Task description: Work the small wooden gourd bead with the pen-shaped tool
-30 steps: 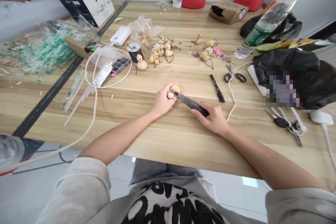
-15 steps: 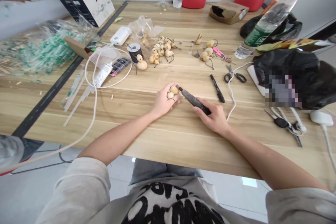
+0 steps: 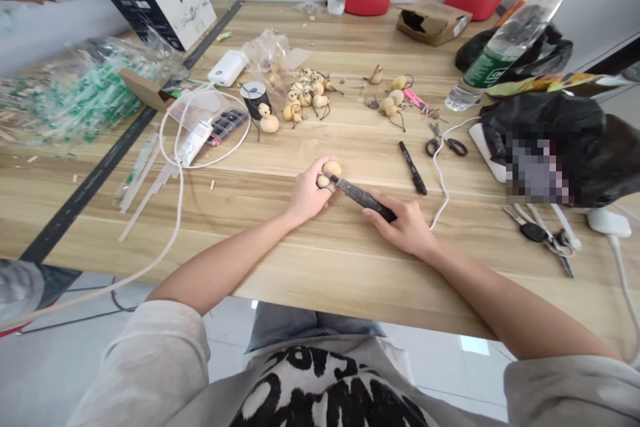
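My left hand (image 3: 309,188) is closed around a small pale two-lobed gourd (image 3: 332,168) with a dark cord, just above the table. In my right hand (image 3: 404,223) is a dark, pen-shaped tool (image 3: 364,199), its kind not clear. Its narrow tip lies over the gourd where the two lobes meet; whether it touches cannot be told. Beyond my hands sit several more small gourds (image 3: 305,93) with cords, some with dark face-like marks. One gourd with such marks (image 3: 269,123) stands beside a spool of black cord (image 3: 254,92).
A black marker (image 3: 413,168) and scissors (image 3: 447,141) lie to the right, near a white cable, a water bottle (image 3: 493,67) and a black bag (image 3: 600,133). On the left are a looped white cable (image 3: 181,213), a power bank (image 3: 228,68), a parts box (image 3: 230,125) and plastic-wrapped sticks (image 3: 105,97).
The tool's tip has moved left and slightly down, from the right edge of the larger lobe to the join between lobes. My left hand keeps its hold on the gourd.
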A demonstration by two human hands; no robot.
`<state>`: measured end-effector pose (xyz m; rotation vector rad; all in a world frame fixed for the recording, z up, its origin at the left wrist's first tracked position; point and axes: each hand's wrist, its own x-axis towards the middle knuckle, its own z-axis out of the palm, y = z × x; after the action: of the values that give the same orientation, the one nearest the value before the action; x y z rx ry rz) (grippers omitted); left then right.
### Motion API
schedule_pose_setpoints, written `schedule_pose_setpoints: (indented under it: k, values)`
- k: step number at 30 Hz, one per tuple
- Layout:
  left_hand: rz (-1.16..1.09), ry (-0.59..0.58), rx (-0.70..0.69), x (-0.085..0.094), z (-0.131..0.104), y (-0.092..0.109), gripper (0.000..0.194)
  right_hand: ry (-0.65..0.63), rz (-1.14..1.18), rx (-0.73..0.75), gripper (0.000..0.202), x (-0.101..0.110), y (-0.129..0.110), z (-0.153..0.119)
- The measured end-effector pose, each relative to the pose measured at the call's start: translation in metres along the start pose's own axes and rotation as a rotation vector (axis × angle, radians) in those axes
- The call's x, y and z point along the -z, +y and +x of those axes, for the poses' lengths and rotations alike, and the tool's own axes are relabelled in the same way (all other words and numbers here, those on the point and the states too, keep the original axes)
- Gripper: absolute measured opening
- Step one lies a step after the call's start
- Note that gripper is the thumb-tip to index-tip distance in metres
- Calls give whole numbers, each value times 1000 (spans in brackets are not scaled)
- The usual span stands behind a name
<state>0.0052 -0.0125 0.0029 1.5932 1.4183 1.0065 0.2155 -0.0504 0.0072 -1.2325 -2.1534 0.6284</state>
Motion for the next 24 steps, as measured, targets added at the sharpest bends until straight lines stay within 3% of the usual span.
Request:
schedule_pose_setpoints:
  k: [24]
  values:
    - [-9,-7,1,0,0,0,44,19,-12,-41,37,0,0,0]
